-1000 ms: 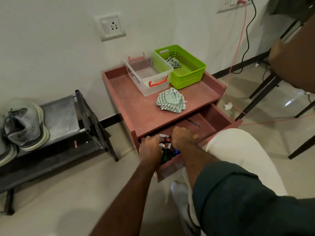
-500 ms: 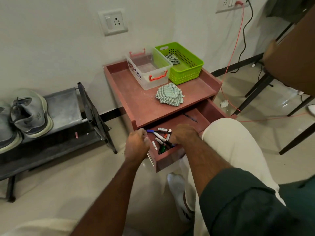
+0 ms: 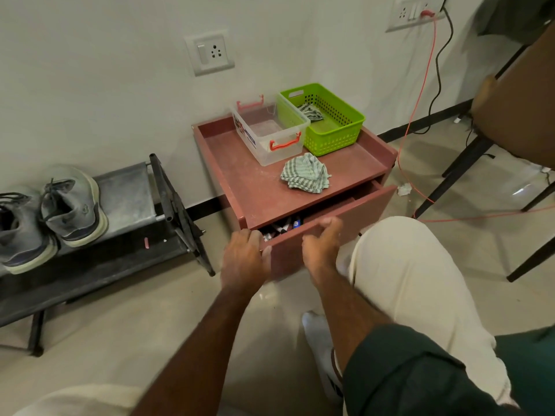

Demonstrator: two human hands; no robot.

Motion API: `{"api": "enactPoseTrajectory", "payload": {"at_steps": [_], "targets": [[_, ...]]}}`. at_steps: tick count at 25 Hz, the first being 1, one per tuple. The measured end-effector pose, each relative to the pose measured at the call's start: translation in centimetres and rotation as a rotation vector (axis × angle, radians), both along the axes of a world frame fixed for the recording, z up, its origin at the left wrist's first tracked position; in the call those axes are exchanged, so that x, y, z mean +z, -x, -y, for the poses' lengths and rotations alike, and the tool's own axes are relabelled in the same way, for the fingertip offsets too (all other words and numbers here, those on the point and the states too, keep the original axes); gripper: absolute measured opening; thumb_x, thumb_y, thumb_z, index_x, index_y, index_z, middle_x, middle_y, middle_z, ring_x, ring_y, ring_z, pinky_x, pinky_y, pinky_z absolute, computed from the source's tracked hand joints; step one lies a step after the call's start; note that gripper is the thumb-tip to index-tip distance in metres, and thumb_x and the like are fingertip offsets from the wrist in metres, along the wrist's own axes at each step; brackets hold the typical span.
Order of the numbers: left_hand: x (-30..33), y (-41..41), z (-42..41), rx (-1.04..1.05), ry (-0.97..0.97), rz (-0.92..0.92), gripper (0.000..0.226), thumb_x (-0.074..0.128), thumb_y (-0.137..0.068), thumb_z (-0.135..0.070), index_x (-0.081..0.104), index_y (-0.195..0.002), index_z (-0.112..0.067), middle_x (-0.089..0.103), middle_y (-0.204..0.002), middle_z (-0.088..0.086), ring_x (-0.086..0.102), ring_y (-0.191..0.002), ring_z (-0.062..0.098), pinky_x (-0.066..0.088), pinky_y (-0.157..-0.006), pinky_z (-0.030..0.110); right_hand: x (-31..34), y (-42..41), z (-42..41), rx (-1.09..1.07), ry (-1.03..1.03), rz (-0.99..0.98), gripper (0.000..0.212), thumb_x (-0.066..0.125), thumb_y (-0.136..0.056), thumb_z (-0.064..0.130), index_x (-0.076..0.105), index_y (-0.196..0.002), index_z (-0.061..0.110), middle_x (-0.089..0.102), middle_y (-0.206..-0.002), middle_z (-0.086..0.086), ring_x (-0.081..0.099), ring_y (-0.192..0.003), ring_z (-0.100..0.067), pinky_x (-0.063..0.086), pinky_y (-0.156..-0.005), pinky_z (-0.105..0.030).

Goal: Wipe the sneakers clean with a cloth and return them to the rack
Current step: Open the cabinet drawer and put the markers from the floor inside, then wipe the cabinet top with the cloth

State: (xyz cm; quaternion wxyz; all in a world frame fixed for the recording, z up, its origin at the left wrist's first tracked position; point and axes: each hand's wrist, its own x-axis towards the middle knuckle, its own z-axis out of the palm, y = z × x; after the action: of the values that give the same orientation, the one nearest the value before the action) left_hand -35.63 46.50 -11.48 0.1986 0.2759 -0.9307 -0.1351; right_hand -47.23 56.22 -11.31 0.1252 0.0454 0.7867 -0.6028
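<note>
Two grey sneakers sit on the dusty black rack [image 3: 126, 187] at the left, one [image 3: 72, 205] nearer the table and the other [image 3: 18, 232] cut off by the frame edge. A green-and-white striped cloth [image 3: 304, 177] lies crumpled on top of the red-brown side table [image 3: 240, 181]. The table's drawer [image 3: 360, 205] stands slightly open, with markers showing in the gap. My left hand [image 3: 244, 256] grips the drawer front's left corner. My right hand [image 3: 319, 244] curls over its top rim near the middle.
A clear plastic box [image 3: 270, 136] with red handles and a green basket [image 3: 327, 121] holding another cloth stand at the table's back. A chair [image 3: 510, 109] and an orange cable [image 3: 420, 115] are to the right. My knee [image 3: 399, 250] is beside the drawer.
The drawer has slid from wide open to nearly closed, covering most of the markers. Both hands moved from inside it to its front edge. The view pulled back.
</note>
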Motion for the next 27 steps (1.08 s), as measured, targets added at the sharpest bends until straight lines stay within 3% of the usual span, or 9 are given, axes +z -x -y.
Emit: {"api": "enactPoseTrajectory", "payload": {"at_steps": [3,6,10,12,14,17,19,23,27], "targets": [[0.2,0.7,0.3,-0.062,0.202,0.085,0.04,0.079,-0.077,-0.026,0.061,-0.109,-0.012,0.06,-0.11,0.009,0.056,-0.096,0.026,0.048,-0.08,0.04,-0.6,1.4,2.3,-0.016,0.389,0.332,0.046,0.036,-0.087,-0.01,0.034,-0.118,0.024,0.052,-0.115,-0.003,0.067,-0.103,-0.024,0.054,-0.077,-0.029],[0.9,1.6,1.5,-0.059,0.285,0.147,0.051,0.082,-0.072,-0.027,0.06,-0.115,-0.012,0.06,-0.117,0.012,0.056,-0.102,0.029,0.048,-0.081,0.044,-0.1,2.6,4.0,-0.007,0.424,0.377,0.037,0.031,-0.087,0.0,0.033,-0.115,0.024,0.061,-0.104,-0.006,0.064,-0.092,-0.017,0.045,-0.074,-0.027],[1.8,2.6,2.2,-0.105,0.325,0.182,0.042,0.079,-0.073,-0.027,0.059,-0.107,-0.013,0.059,-0.113,0.011,0.054,-0.099,0.029,0.049,-0.079,0.045,-0.6,3.4,3.9,0.061,0.337,0.369,0.032,0.037,-0.073,0.009,0.041,-0.1,0.026,0.059,-0.082,-0.001,0.058,-0.083,-0.017,0.046,-0.076,-0.035],[2.2,2.8,2.3,-0.13,0.313,0.173,0.036,0.077,-0.074,-0.025,0.06,-0.104,-0.013,0.059,-0.11,0.01,0.055,-0.097,0.028,0.049,-0.08,0.045,-1.3,3.4,3.8,0.157,0.245,0.356,0.033,0.038,-0.063,0.017,0.044,-0.093,0.028,0.06,-0.086,-0.001,0.06,-0.087,-0.019,0.047,-0.076,-0.037],[3.0,3.2,2.6,-0.136,0.306,0.153,0.032,0.076,-0.076,-0.024,0.061,-0.102,-0.013,0.059,-0.106,0.008,0.055,-0.095,0.028,0.048,-0.081,0.045,-0.1,3.1,3.7,0.198,0.074,0.246,0.029,0.04,-0.065,0.02,0.046,-0.091,0.027,0.062,-0.095,-0.001,0.064,-0.09,-0.022,0.051,-0.078,-0.036],[4.4,4.3,3.7,-0.128,0.276,0.151,0.028,0.069,-0.083,-0.025,0.06,-0.107,-0.014,0.058,-0.108,0.006,0.053,-0.099,0.026,0.044,-0.086,0.043,3.8,3.8,4.0,0.099,-0.185,-0.064,0.024,0.052,-0.079,0.011,0.05,-0.102,0.018,0.061,-0.102,-0.006,0.058,-0.093,-0.028,0.048,-0.078,-0.037],[5.2,5.2,4.6,-0.129,0.251,0.174,0.024,0.063,-0.089,-0.026,0.058,-0.11,-0.016,0.057,-0.112,0.004,0.051,-0.104,0.024,0.041,-0.093,0.041,5.6,5.8,4.5,0.125,-0.308,-0.336,0.03,0.06,-0.08,0.012,0.053,-0.109,0.012,0.062,-0.11,-0.01,0.056,-0.105,-0.033,0.047,-0.088,-0.042],[6.4,7.3,6.4,-0.14,0.18,0.21,0.021,0.057,-0.093,-0.03,0.056,-0.112,-0.021,0.051,-0.117,-0.001,0.047,-0.112,0.019,0.036,-0.102,0.038,6.9,10.3,5.2,0.587,-0.706,-0.626,0.046,0.068,-0.08,0.025,0.054,-0.124,0.017,0.055,-0.129,-0.006,0.049,-0.125,-0.03,0.041,-0.103,-0.046],[7.5,9.2,7.6,-0.158,0.097,0.206,0.02,0.055,-0.094,-0.027,0.056,-0.114,-0.022,0.05,-0.118,-0.003,0.044,-0.112,0.015,0.035,-0.104,0.036,5.9,13.6,5.5,0.838,-0.948,-0.666,0.063,0.066,-0.082,0.026,0.042,-0.14,0.027,0.044,-0.144,-0.003,0.041,-0.135,-0.031,0.037,-0.106,-0.05]]}}
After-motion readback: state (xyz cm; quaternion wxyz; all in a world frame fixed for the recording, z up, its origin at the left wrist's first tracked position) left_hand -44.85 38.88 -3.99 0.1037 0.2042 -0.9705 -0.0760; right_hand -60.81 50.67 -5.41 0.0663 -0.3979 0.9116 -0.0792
